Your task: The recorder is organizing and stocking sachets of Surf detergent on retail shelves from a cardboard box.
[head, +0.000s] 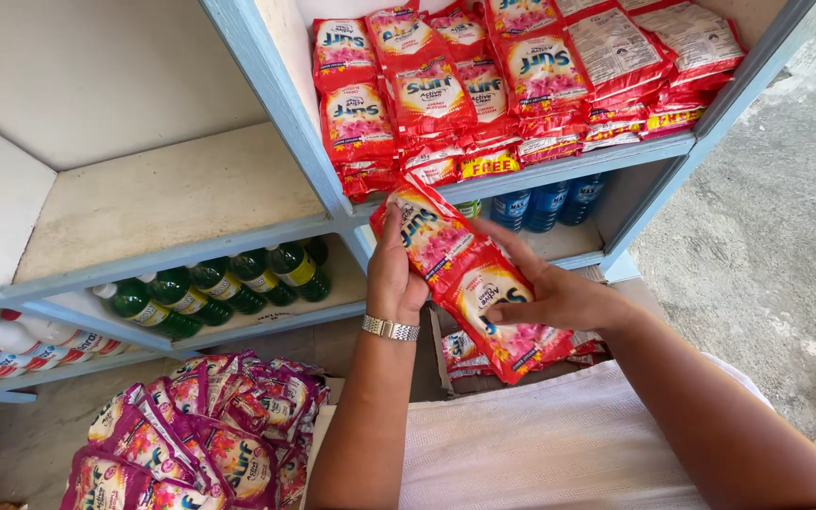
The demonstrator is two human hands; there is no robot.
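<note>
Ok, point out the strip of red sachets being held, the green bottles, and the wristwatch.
strip of red sachets (469, 283), head view, on the middle packet.
green bottles (229, 283), head view, on one bottle's body.
wristwatch (390, 329), head view, on the metal band.

- A pale blue shelf unit (266, 80) with bare off-white boards is carrying the goods.
- Stacks of red detergent sachets (512, 80) are lying packed on the upper right shelf, overhanging its front edge.
- Blue bottles (545, 203) are standing on the shelf below them.
- The upper left shelf board (162, 194) is lying bare.
- Green bottles (219, 288) are lying in a row on the lower left shelf.
- White bottles with red caps (11, 345) are lying on the shelf at far left.
- Purple sachets (191, 434) are sitting heaped at lower left; their support is hidden.
</note>
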